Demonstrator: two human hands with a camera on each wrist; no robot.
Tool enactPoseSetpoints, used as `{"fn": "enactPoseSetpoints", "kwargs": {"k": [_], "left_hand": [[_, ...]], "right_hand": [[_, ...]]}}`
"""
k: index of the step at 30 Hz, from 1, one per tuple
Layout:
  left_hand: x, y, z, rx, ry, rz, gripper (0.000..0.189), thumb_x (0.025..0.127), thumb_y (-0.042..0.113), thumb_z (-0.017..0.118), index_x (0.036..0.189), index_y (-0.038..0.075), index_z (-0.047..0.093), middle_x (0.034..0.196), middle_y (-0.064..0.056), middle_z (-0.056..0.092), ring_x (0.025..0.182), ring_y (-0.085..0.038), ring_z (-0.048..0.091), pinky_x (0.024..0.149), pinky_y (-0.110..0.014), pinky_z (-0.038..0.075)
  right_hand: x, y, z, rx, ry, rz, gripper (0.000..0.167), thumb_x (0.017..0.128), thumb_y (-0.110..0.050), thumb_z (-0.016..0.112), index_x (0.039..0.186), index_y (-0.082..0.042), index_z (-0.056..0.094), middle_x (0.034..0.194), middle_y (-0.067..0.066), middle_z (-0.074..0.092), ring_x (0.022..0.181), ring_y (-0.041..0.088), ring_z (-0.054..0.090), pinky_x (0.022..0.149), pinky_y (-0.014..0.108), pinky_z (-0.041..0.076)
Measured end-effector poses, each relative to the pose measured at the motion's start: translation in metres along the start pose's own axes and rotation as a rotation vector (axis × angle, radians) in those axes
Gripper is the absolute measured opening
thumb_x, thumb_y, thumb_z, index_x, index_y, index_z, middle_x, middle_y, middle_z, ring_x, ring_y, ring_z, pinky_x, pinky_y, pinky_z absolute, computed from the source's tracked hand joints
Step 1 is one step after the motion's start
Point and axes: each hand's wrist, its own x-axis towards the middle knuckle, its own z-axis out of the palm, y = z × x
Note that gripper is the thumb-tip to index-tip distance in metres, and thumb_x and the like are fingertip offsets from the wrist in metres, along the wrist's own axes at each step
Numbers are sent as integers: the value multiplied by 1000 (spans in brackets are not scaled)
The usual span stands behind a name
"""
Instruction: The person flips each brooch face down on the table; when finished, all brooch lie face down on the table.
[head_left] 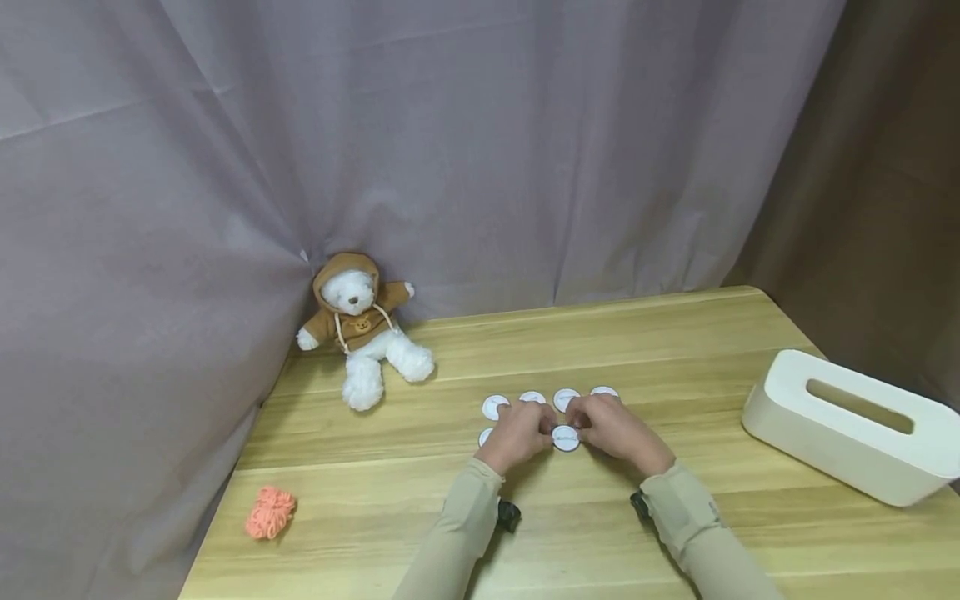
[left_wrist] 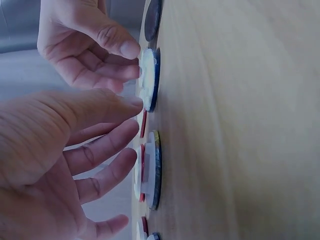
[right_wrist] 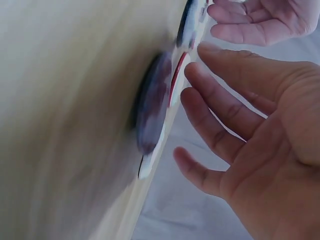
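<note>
A round white badge (head_left: 566, 438) with a thin grey line across it lies on the wooden table between the two hands. My left hand (head_left: 519, 433) is at its left edge; the left wrist view shows the thumb tip touching the badge (left_wrist: 148, 80), other fingers spread. My right hand (head_left: 617, 429) is at the opposite edge, its fingers loosely bent and apart in the right wrist view. Behind are more white badges (head_left: 495, 407), in a row partly covered by the hands. A dark-faced disc (right_wrist: 154, 102) lies beneath the right hand, hidden in the head view.
A white teddy bear (head_left: 362, 321) in a brown hoodie sits at the back left against the grey curtain (head_left: 465, 150). Coral yarn (head_left: 270, 512) lies at the front left. On the right stands a cream tissue box (head_left: 832, 425) with a slot. Another badge (head_left: 484, 436) shows beside the left hand.
</note>
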Motion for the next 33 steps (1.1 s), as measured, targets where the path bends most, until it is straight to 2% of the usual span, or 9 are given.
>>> {"fn": "enactPoseSetpoints", "kwargs": {"k": [3, 5, 10, 13, 16, 22, 28, 33], "left_hand": [[-1, 2, -1, 16, 7, -7, 13, 76, 12, 83, 82, 16, 72, 72, 11, 60, 74, -6, 52, 74, -37, 36], [0, 4, -1, 11, 9, -16, 14, 77, 11, 82, 88, 16, 74, 76, 9, 60, 76, -8, 52, 77, -38, 37], [2, 11, 0, -19, 4, -17, 31, 80, 13, 82, 111, 14, 75, 93, 4, 68, 91, -13, 58, 87, -43, 40], [4, 16, 3, -42, -5, -1, 35, 82, 14, 80, 116, 15, 74, 107, 2, 72, 104, -18, 60, 95, -49, 40], [6, 21, 5, -65, -18, 18, 37, 82, 15, 80, 118, 16, 73, 117, 4, 71, 110, -19, 58, 98, -49, 38], [10, 27, 6, -98, -34, 70, 38, 77, 10, 81, 113, 16, 75, 110, 8, 74, 105, -16, 58, 91, -41, 37], [14, 34, 10, -47, -65, 98, 35, 74, 11, 83, 108, 19, 77, 102, 9, 74, 103, -16, 58, 87, -39, 38], [16, 40, 14, 10, -94, 123, 32, 75, 13, 83, 106, 19, 78, 103, 10, 74, 97, -16, 56, 82, -37, 37]], "right_hand": [[-4, 2, -3, 7, 12, 28, 19, 76, 5, 77, 84, -9, 68, 74, -6, 60, 73, 13, 49, 73, 38, 42], [-6, 4, -6, 12, 16, 46, 18, 77, 6, 75, 87, -8, 68, 76, -5, 59, 73, 14, 49, 72, 39, 44], [-14, 9, -14, 31, 16, 69, 20, 79, 6, 74, 96, -3, 71, 86, 0, 66, 81, 19, 60, 78, 44, 51], [-20, 9, -19, 51, 2, 85, 24, 77, 8, 74, 100, 2, 72, 94, 6, 71, 90, 27, 65, 84, 48, 53], [-26, 8, -26, 65, -21, 97, 28, 75, 12, 74, 102, 5, 72, 100, 11, 72, 97, 33, 67, 88, 51, 52], [-35, 7, -32, 69, -24, 92, 34, 72, 17, 72, 104, 4, 72, 102, 13, 73, 100, 37, 66, 91, 54, 50], [-43, 10, -31, 24, -8, 53, 49, 57, 24, 62, 98, 0, 73, 95, 7, 72, 90, 30, 65, 88, 52, 51], [-48, 13, -29, -7, -6, 48, 43, 60, 23, 62, 91, -6, 71, 89, 1, 68, 84, 24, 60, 83, 49, 50]]}}
